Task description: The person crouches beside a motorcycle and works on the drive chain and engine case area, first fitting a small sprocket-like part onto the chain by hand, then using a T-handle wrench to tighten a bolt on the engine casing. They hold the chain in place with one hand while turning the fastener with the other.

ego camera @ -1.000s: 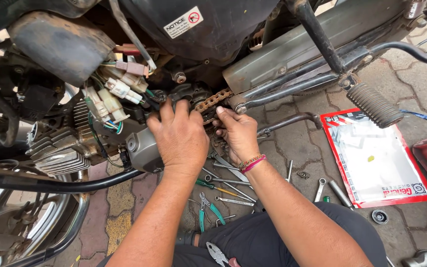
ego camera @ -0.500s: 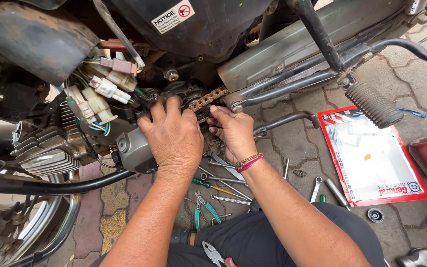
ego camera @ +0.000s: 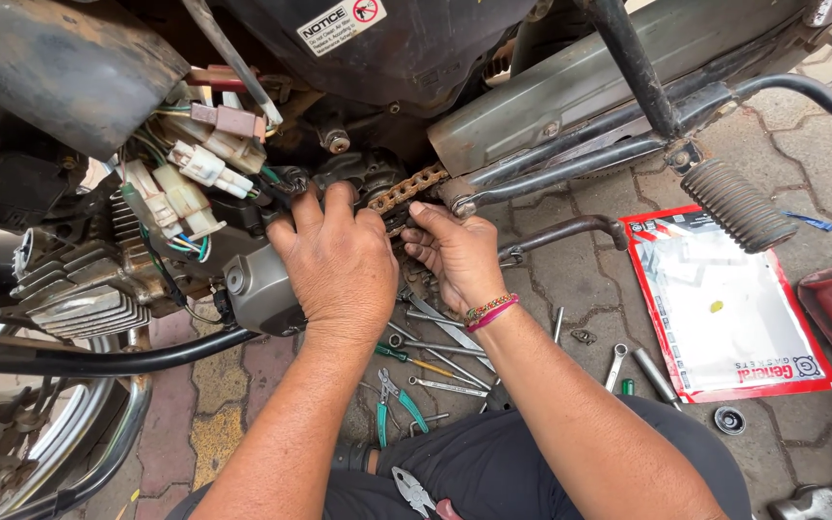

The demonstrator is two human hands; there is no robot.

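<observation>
The left hand (ego camera: 337,270) is laid palm-down over the sprocket area of a motorcycle engine (ego camera: 146,270), its fingers (ego camera: 305,210) spread and pressed against the metal beside a grey rounded cover (ego camera: 257,294); whether anything is gripped under the palm cannot be told. The right hand (ego camera: 456,252) is set just beside it, and a run of the rusty drive chain (ego camera: 406,188) is pinched between its thumb and fingertips. The chain is seen rising from between the 2 hands toward the swingarm (ego camera: 551,169), well above the paved floor (ego camera: 570,279).

Little room is left around the hands: a cluster of white wire connectors (ego camera: 185,188) crowds the upper left, the dark tank and frame close the top, and a bent lever (ego camera: 570,231) and the ribbed footrest (ego camera: 739,204) bound the right.

On the floor directly under the wrists a scatter of spanners and screwdrivers (ego camera: 435,347) is spread, with green-handled pliers (ego camera: 392,404) nearer the knees. Toward the right edge of the floor a red-bordered plastic packet (ego camera: 724,308) is laid flat, a spanner (ego camera: 615,364) and a socket (ego camera: 655,374) just beside its left border. A hammer head (ego camera: 820,501) is seen at the bottom right corner. Open paving is left between the lever and the packet.
</observation>
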